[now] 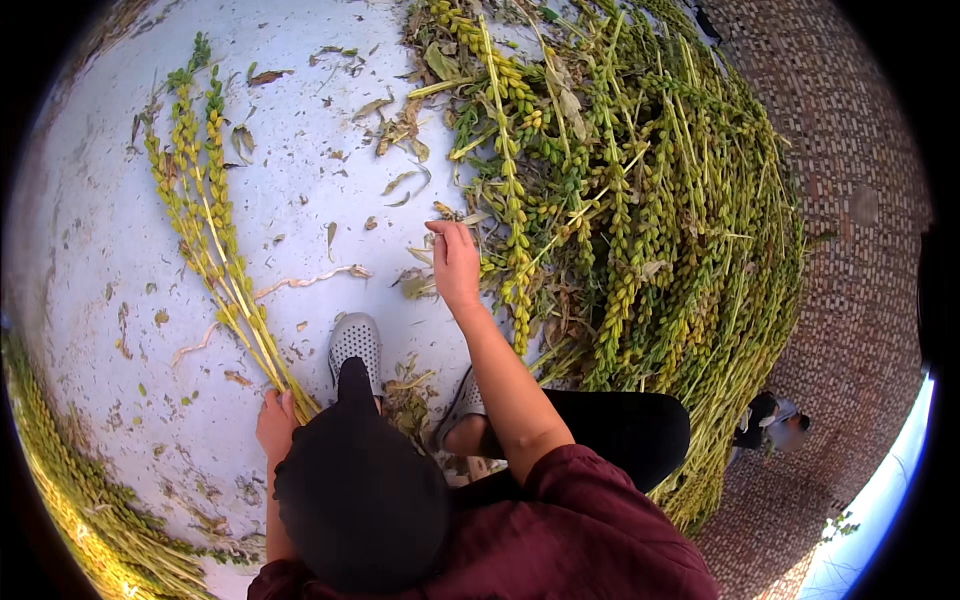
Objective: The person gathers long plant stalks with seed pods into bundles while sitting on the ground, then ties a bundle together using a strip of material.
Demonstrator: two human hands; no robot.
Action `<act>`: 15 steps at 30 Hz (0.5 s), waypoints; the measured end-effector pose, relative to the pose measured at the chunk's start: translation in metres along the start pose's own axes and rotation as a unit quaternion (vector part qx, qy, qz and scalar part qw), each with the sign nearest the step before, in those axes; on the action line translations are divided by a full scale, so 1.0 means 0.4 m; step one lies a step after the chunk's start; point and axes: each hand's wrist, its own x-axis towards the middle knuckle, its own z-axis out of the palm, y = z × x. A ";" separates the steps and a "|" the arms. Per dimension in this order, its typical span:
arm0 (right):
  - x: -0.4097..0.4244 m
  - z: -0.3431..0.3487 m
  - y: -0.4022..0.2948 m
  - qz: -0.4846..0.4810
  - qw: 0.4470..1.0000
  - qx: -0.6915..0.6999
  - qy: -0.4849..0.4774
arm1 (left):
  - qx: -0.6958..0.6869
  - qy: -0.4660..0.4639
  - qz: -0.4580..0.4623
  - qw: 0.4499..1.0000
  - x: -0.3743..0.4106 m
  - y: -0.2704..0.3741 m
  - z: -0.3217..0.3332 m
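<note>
A small bunch of sesame stalks with yellow-green pods lies on a pale sheet, tips pointing away from me. My left hand is at the bare lower ends of these stalks, its fingers closed on them. Under the bunch runs a twisted length of twine, showing on both sides of it. My right hand is raised near the left edge of a large heap of sesame stalks. Its thumb and fingers are apart, and nothing shows between them.
Dry leaves and crumbs litter the sheet. My grey perforated clog stands between the bunch and the heap. More stalks line the lower left. A person is on the brick paving beyond the heap.
</note>
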 end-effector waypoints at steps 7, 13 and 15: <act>0.013 -0.248 0.299 0.293 0.906 -0.137 0.274 | -0.067 0.063 0.003 0.996 -0.038 -0.004 -0.062; 0.058 -0.386 0.286 0.448 0.862 0.211 0.103 | -0.184 0.145 0.182 0.955 -0.061 0.021 -0.204; 0.025 -0.454 0.229 0.418 0.880 0.154 0.163 | -0.234 0.165 0.261 0.922 -0.039 0.093 -0.295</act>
